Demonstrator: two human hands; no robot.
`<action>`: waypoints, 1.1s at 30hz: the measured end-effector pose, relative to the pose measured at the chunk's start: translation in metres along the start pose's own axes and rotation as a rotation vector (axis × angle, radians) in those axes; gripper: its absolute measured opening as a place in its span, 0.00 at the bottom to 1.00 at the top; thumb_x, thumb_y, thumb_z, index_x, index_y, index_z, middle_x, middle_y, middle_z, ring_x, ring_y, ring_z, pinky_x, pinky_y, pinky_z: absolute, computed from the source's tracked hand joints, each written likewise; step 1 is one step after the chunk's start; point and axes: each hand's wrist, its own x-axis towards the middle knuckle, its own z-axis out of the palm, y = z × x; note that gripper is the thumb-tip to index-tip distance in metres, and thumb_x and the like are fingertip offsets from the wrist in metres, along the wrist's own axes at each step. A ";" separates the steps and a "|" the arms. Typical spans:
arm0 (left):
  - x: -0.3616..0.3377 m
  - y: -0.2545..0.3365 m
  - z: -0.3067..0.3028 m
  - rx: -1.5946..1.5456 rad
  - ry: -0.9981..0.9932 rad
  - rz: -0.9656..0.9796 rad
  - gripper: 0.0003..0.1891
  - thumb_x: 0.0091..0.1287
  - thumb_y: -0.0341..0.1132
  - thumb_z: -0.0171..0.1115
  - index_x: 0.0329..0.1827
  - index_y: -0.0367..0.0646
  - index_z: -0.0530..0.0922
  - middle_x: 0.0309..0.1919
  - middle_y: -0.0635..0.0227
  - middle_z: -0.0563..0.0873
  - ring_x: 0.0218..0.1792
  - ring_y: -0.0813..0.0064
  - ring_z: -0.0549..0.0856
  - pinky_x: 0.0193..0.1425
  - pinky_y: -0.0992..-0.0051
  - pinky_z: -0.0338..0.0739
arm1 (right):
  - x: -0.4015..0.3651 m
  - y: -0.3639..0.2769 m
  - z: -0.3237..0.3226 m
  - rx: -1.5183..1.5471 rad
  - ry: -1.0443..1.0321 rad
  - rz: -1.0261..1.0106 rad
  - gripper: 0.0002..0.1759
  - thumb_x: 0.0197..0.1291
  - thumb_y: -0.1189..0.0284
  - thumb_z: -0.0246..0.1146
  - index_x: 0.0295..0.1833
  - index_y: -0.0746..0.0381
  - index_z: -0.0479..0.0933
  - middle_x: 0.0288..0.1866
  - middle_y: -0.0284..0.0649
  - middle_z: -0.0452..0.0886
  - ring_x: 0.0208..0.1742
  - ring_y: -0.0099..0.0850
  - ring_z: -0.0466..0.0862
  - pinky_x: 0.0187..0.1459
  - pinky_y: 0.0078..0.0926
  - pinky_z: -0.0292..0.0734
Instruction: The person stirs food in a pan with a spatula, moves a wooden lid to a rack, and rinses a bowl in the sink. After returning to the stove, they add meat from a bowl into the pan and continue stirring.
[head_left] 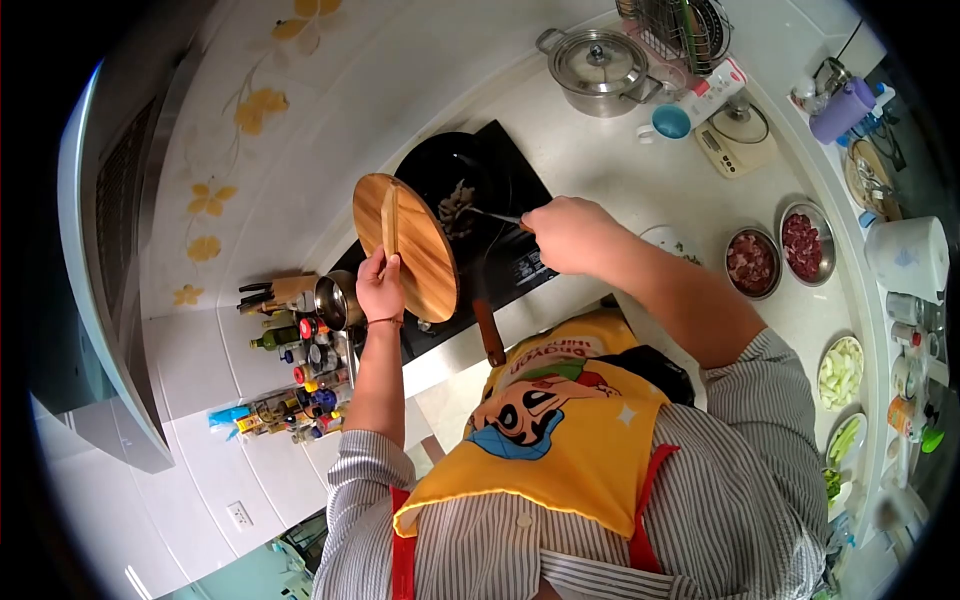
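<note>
My left hand (380, 287) grips the handle of a round wooden pot lid (432, 250), which is tilted up beside and partly over a black wok (425, 165). Greyish pieces of food (457, 208) lie in the wok, with the lid hiding part of its left side. In my right hand (568, 234) is a spatula with a thin metal shaft (497, 216), its far end at the food. The wok's brown wooden handle (488, 332) points towards my body. Beneath the wok is a black cooktop (520, 185).
Oil and sauce bottles (300, 370), a small metal pot (336, 300) and a knife block (292, 290) stand left. A lidded steel pot (598, 75) sits at the back. Bowls of raw meat (752, 262) and a plate of cut vegetables (840, 372) are right, near a kitchen scale (735, 145).
</note>
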 end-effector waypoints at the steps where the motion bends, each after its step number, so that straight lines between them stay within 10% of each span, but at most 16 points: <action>1: -0.001 0.001 0.000 -0.015 -0.001 -0.001 0.17 0.77 0.28 0.69 0.66 0.34 0.84 0.55 0.67 0.90 0.54 0.78 0.87 0.62 0.77 0.79 | 0.007 0.002 0.012 0.064 0.132 -0.010 0.10 0.65 0.72 0.65 0.46 0.63 0.89 0.43 0.51 0.92 0.49 0.49 0.92 0.49 0.46 0.89; 10: 0.003 -0.006 -0.003 -0.021 -0.028 0.031 0.17 0.78 0.27 0.67 0.67 0.35 0.85 0.54 0.68 0.90 0.52 0.78 0.86 0.60 0.78 0.78 | 0.058 0.016 0.065 0.379 0.433 -0.057 0.14 0.68 0.70 0.64 0.54 0.65 0.85 0.49 0.54 0.90 0.52 0.55 0.89 0.56 0.48 0.86; 22: -0.001 0.004 -0.007 0.022 -0.038 0.011 0.17 0.77 0.28 0.68 0.66 0.33 0.84 0.54 0.67 0.90 0.53 0.78 0.86 0.62 0.77 0.79 | 0.047 0.011 0.036 0.346 0.185 -0.002 0.13 0.65 0.71 0.64 0.50 0.63 0.88 0.47 0.55 0.90 0.54 0.54 0.89 0.57 0.50 0.85; 29: 0.002 -0.015 0.000 -0.048 -0.010 0.033 0.16 0.76 0.28 0.70 0.65 0.33 0.85 0.53 0.68 0.88 0.52 0.78 0.86 0.62 0.77 0.80 | 0.049 -0.005 0.035 0.291 0.179 0.010 0.21 0.69 0.70 0.63 0.66 0.61 0.84 0.53 0.54 0.90 0.56 0.53 0.88 0.58 0.47 0.84; 33: 0.000 0.004 -0.004 0.015 -0.010 0.033 0.16 0.76 0.28 0.70 0.65 0.34 0.85 0.53 0.68 0.88 0.52 0.78 0.86 0.61 0.77 0.79 | 0.002 -0.008 -0.005 0.098 0.149 -0.033 0.13 0.64 0.73 0.66 0.53 0.59 0.88 0.45 0.49 0.91 0.49 0.49 0.91 0.52 0.44 0.88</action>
